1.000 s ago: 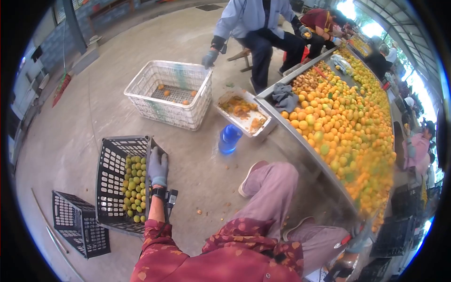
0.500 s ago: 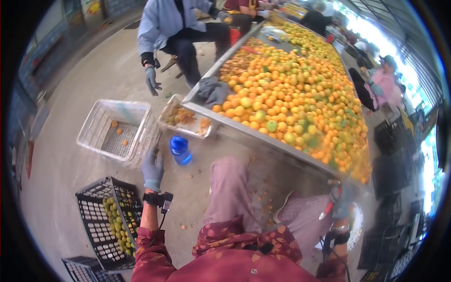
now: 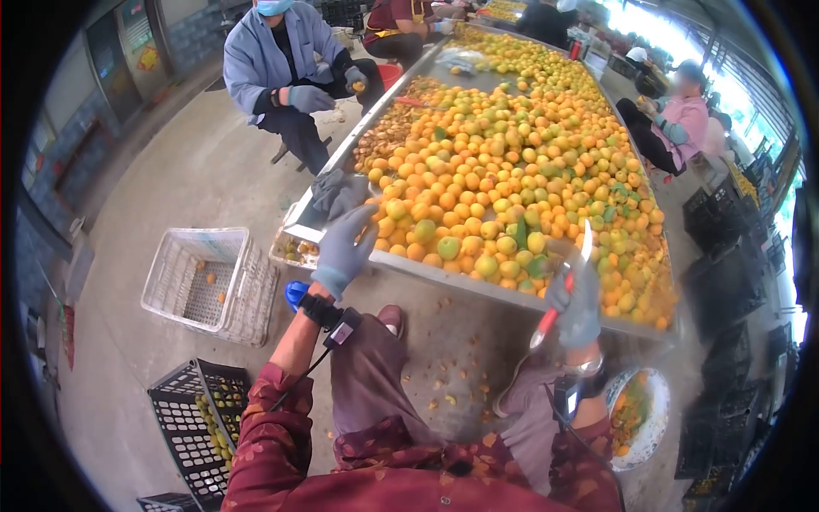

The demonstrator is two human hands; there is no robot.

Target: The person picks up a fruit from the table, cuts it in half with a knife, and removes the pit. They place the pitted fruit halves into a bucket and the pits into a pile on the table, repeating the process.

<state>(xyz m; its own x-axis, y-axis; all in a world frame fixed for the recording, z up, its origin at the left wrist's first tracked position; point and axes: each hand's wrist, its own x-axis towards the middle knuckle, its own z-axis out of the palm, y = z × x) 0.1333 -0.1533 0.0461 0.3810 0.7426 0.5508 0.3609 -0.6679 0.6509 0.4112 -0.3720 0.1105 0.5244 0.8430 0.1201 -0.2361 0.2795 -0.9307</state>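
My left hand (image 3: 345, 249), in a grey glove, reaches over the near left corner of a metal-rimmed table (image 3: 478, 288). Its fingers are stretched out and hold nothing, close to the heaped orange and yellow apricots (image 3: 465, 205). A crumpled grey cloth (image 3: 335, 193) lies just beyond it. My right hand (image 3: 577, 305), gloved too, is closed around a red-handled knife (image 3: 547, 321) at the table's near edge. The curved blade points up over the fruit. Brown pits or fruit pieces (image 3: 386, 136) are heaped along the table's left side.
A white crate (image 3: 194, 277) with a few fruits stands on the floor at left, near a blue bottle (image 3: 296, 293). Below it is a black crate (image 3: 183, 427) of green fruit. A white basin (image 3: 653, 418) with orange scraps sits at right. Co-workers (image 3: 286, 64) sit around the table.
My left hand has risen from beside the white crate to the table corner. My right hand has moved up and left with the knife to the fruit's edge. The view has shifted.
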